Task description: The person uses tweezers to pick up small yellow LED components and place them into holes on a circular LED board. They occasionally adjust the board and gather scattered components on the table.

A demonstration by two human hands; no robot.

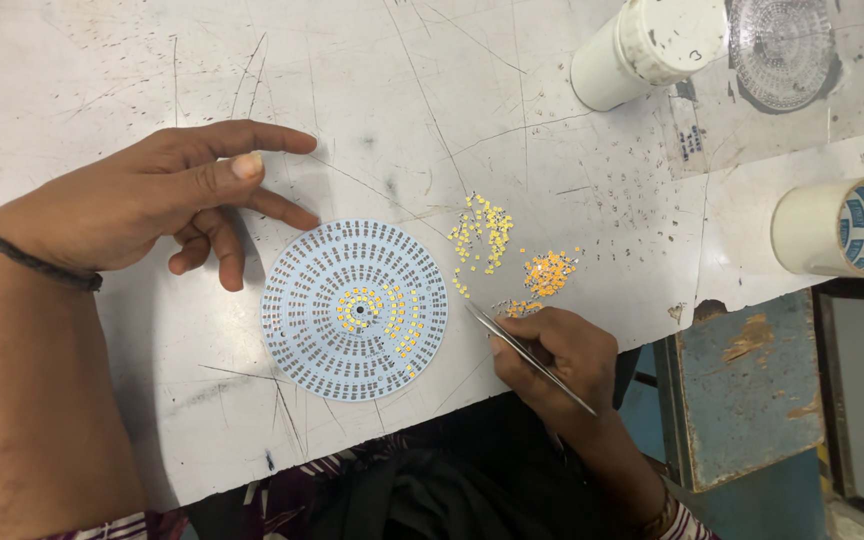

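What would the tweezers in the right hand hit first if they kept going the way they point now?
Probably the round circuit board. The tweezers in the right hand point up and left, their tip just off the board's right edge, with bare table between. Their height above the table is unclear.

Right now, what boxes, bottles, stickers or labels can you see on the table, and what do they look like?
White plastic jar: top right, lying on its side, ribbed lid, a small dark mark on the lid.
Tape roll: right edge of the table, cream, with a blue and white printed core.
Clear sheet: top right corner beside the jar, with a grey round printed pattern.
No screens or signs.
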